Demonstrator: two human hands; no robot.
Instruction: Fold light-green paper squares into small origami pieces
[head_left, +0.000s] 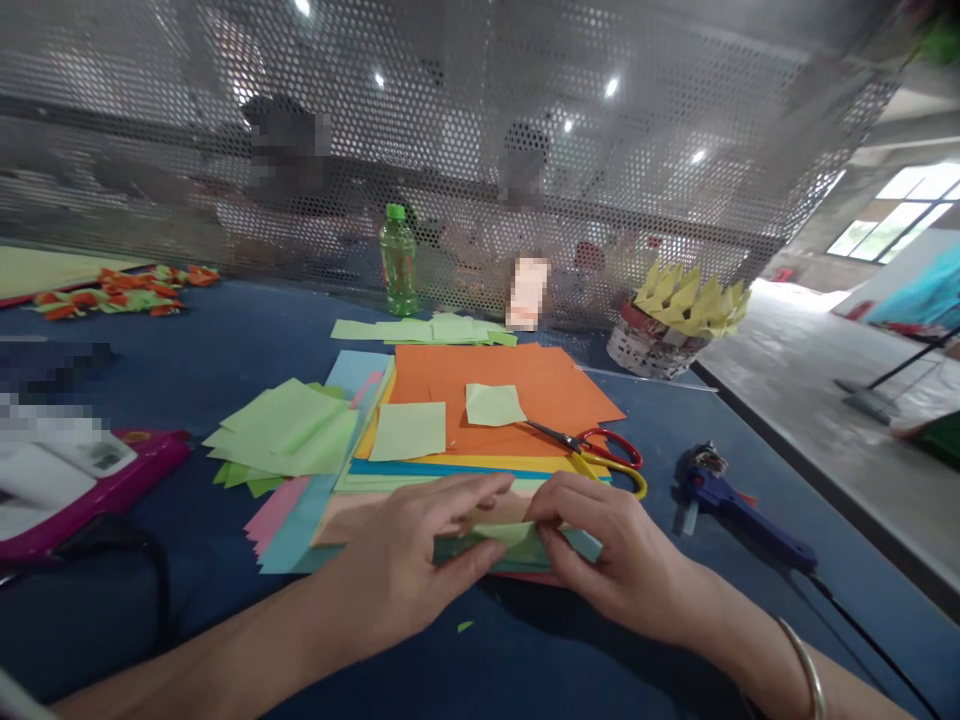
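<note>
Between my hands is a small pale green piece of paper [517, 537], at the front edge of a stack of coloured paper sheets [540, 375]. My right hand [619, 545] pinches the piece's right side between thumb and fingers. From the left, my left hand [416, 550] reaches over the stack, fingers stretched out and thumb apart, the thumb tip at the piece's left edge. Two pale green paper squares [409, 432] lie on the orange sheet. Scissors [581, 447] with red and yellow handles rest on the stack's right side.
Pale green sheets [289, 430] pile up left of the stack, strips [442, 328] behind it. A blue glue gun [742, 510] with a cord lies right. Farther back stand a green bottle [399, 265], a pot of yellow folded paper [664, 330] and a perforated metal screen [450, 130].
</note>
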